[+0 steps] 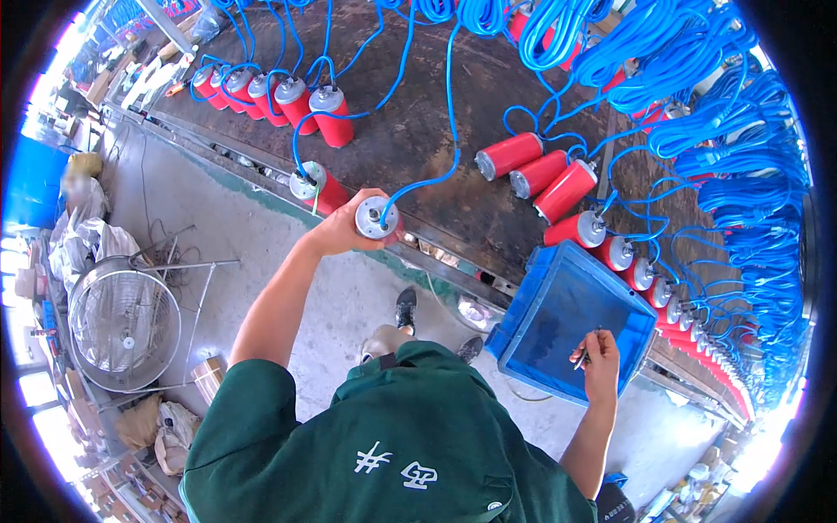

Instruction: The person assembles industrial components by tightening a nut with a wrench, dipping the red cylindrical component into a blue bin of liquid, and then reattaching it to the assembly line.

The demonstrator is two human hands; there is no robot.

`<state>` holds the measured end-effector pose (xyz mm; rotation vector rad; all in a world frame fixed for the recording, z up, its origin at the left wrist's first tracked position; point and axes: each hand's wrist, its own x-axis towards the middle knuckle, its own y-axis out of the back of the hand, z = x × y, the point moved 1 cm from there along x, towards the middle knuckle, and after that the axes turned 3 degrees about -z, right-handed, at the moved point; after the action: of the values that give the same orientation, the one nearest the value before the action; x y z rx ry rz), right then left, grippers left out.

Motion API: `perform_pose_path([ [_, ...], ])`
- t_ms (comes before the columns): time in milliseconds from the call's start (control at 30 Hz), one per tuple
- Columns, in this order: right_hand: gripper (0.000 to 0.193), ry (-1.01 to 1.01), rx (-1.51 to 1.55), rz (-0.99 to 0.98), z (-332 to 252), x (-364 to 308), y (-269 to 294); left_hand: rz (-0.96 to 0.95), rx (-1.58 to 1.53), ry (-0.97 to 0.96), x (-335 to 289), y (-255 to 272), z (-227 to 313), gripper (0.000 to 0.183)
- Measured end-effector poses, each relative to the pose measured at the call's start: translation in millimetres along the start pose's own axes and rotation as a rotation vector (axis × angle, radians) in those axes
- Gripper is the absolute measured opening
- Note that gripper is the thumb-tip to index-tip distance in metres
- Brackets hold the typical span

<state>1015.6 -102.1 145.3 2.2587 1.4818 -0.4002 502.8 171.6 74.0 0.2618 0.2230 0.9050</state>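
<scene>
My left hand (343,229) is wrapped round a red cylinder (375,220) with a silver cap, held upright at the bench's near edge. A blue cable runs from the cap up across the bench. Just left of it, another red cylinder (328,193) with a pale green strand round its cap stands tilted. Over the blue plastic crate (567,301), my right hand (602,366) has its fingers closed on a small, dark metallic piece (583,359) too small to name. The crate sits at the bench's front edge.
Red cylinders (335,129) stand in a row at the far left. Others (542,170) lie to the right, and a long row curves along the right edge. Coiled blue cables (649,52) are heaped behind them. A large fan (125,322) stands on the floor at left.
</scene>
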Motion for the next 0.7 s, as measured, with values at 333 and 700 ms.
perform_pose_path([
  [333, 0.013, 0.024, 0.006, -0.025, -17, 1, -21, 0.502, -0.026, 0.048, -15, -69, -41, 0.104],
  [700, 0.019, 0.211, -0.27, -0.349, -77, 8, -117, 0.858, 0.109, 0.056, -7, -88, -37, 0.069],
])
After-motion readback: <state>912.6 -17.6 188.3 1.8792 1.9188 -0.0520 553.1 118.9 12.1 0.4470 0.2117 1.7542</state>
